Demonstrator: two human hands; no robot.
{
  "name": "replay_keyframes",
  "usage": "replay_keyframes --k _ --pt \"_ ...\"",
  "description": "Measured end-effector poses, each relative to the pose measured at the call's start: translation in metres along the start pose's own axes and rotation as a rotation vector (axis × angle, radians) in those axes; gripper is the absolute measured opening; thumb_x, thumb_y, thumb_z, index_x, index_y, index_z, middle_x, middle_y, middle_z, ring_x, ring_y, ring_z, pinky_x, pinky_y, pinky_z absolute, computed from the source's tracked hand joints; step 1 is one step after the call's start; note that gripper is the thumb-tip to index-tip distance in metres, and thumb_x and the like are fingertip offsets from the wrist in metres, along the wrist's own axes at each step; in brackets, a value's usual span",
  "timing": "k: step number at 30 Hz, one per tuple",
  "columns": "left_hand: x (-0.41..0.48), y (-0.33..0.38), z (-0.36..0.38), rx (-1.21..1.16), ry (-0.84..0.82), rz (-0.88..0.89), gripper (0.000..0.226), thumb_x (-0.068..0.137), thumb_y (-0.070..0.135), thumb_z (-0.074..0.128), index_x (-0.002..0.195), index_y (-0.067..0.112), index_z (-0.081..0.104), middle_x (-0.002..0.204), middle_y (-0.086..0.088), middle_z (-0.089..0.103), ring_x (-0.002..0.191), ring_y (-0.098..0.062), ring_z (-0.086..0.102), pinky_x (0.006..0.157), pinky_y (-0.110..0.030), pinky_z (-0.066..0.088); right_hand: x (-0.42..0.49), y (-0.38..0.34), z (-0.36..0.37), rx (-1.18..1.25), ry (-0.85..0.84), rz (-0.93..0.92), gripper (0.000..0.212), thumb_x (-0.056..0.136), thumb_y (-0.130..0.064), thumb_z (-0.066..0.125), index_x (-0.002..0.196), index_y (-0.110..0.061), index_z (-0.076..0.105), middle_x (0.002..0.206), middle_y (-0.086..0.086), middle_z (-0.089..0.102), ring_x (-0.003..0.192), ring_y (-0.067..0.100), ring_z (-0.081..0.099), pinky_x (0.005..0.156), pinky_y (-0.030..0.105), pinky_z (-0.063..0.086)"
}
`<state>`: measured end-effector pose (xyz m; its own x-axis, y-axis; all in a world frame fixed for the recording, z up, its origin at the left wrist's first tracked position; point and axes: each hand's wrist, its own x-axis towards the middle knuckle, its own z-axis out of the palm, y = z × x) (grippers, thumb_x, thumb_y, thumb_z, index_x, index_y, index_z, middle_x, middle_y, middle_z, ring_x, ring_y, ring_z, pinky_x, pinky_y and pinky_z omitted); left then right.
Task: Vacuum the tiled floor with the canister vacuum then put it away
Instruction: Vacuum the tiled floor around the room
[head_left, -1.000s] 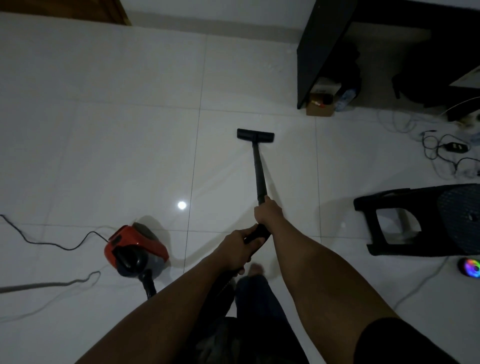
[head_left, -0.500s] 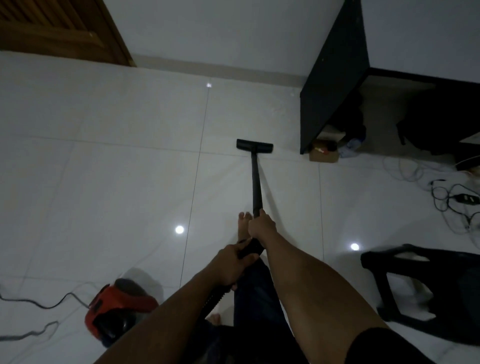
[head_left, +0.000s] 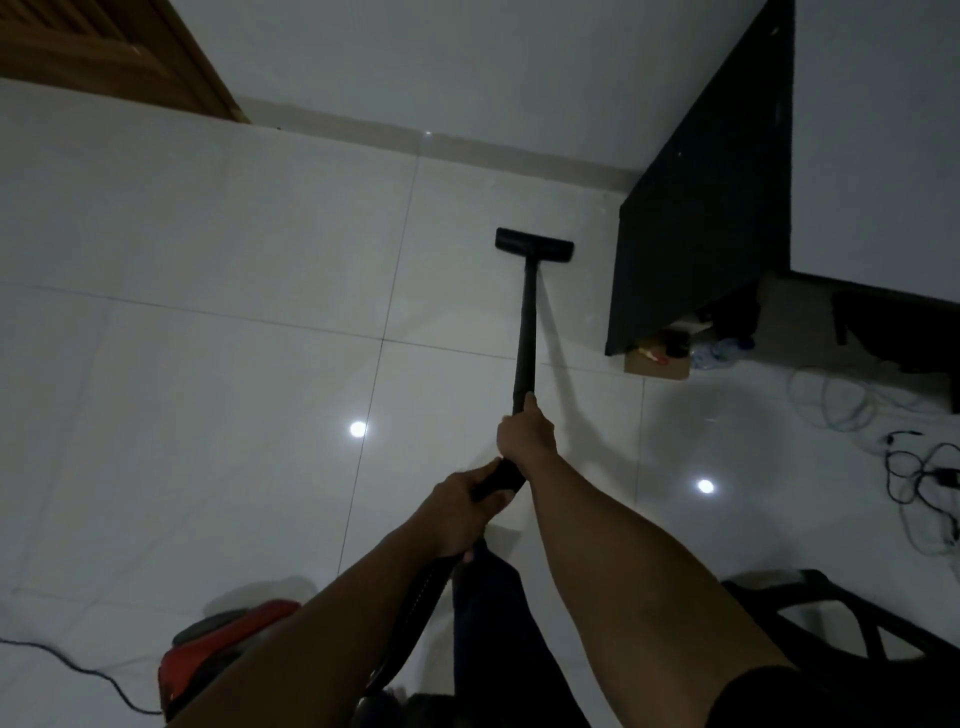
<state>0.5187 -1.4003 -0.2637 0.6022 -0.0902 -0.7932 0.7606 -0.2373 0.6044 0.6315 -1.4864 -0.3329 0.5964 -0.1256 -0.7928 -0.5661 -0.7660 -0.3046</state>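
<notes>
Both my hands hold the black vacuum wand (head_left: 525, 332), which slopes forward to its flat floor head (head_left: 534, 243) resting on the white tiled floor (head_left: 208, 364). My right hand (head_left: 525, 435) grips the wand higher up. My left hand (head_left: 460, 512) grips the handle end just behind it, where the black ribbed hose (head_left: 415, 613) leaves. The red canister vacuum (head_left: 208, 654) sits on the floor at the lower left, partly hidden by my left forearm.
A black cabinet (head_left: 701, 223) stands right of the floor head, with a cardboard box (head_left: 657, 364) at its foot. Tangled cables (head_left: 914, 467) lie at the right. A black stool (head_left: 852, 639) is at the lower right. A power cord (head_left: 78, 670) trails left. A wooden door (head_left: 104, 57) is upper left.
The floor head has slid forward towards the far wall, beside the black cabinet. My view has tilted up, so the canister and stool now sit lower in view. Both hands keep their grip.
</notes>
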Motion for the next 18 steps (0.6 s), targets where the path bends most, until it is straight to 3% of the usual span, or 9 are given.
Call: replay_keyframes --k 3,7,8,11,15,18 --pt "0.026 0.022 -0.014 -0.033 0.006 -0.018 0.056 0.101 0.036 0.054 0.153 0.032 0.032 0.071 -0.003 0.061 0.049 -0.021 0.054 0.048 -0.032 0.051 0.027 -0.027 -0.012 -0.027 0.001 -0.015 0.070 0.100 -0.022 0.047 0.159 -0.031 0.012 0.135 0.012 0.056 0.111 0.029 0.061 0.085 0.034 0.052" --pt "0.056 0.044 -0.034 -0.045 0.033 -0.018 0.058 0.101 0.036 0.055 0.153 0.030 0.032 0.069 -0.005 0.062 0.045 -0.018 0.055 0.044 -0.027 0.050 0.056 -0.060 -0.022 -0.016 -0.012 -0.022 0.067 0.101 -0.023 0.047 0.159 -0.033 0.014 0.133 0.010 0.058 0.108 0.027 0.061 0.075 0.030 0.046" --pt "0.063 0.050 -0.038 -0.045 0.040 -0.009 0.057 0.101 0.036 0.055 0.153 0.030 0.033 0.074 -0.007 0.066 0.051 -0.022 0.060 0.049 -0.026 0.051 0.064 -0.068 -0.025 -0.012 -0.014 -0.022 0.067 0.101 -0.022 0.047 0.159 -0.033 0.014 0.132 0.010 0.058 0.107 0.027 0.061 0.074 0.030 0.046" --pt "0.082 0.061 -0.049 -0.014 0.086 0.012 0.055 0.102 0.034 0.054 0.153 0.028 0.035 0.117 -0.019 0.068 0.094 -0.036 0.068 0.072 -0.027 0.048 0.080 -0.086 -0.030 -0.018 -0.020 -0.032 0.067 0.102 -0.023 0.047 0.159 -0.033 0.014 0.134 0.010 0.057 0.108 0.026 0.060 0.076 0.030 0.046" --pt "0.104 0.066 -0.056 -0.009 0.118 0.037 0.056 0.101 0.039 0.054 0.153 0.031 0.035 0.115 -0.016 0.069 0.088 -0.033 0.070 0.071 -0.029 0.053 0.098 -0.103 -0.038 -0.023 -0.026 -0.043 0.065 0.102 -0.023 0.045 0.159 -0.033 0.015 0.135 0.008 0.056 0.096 0.021 0.055 0.075 0.029 0.044" --pt "0.122 0.067 -0.064 -0.010 0.125 0.034 0.060 0.098 0.046 0.055 0.153 0.036 0.032 0.114 -0.004 0.070 0.090 -0.033 0.072 0.079 -0.042 0.061 0.111 -0.116 -0.044 -0.010 -0.033 -0.047 0.066 0.101 -0.022 0.046 0.159 -0.033 0.015 0.135 0.008 0.056 0.094 0.021 0.054 0.075 0.030 0.043"
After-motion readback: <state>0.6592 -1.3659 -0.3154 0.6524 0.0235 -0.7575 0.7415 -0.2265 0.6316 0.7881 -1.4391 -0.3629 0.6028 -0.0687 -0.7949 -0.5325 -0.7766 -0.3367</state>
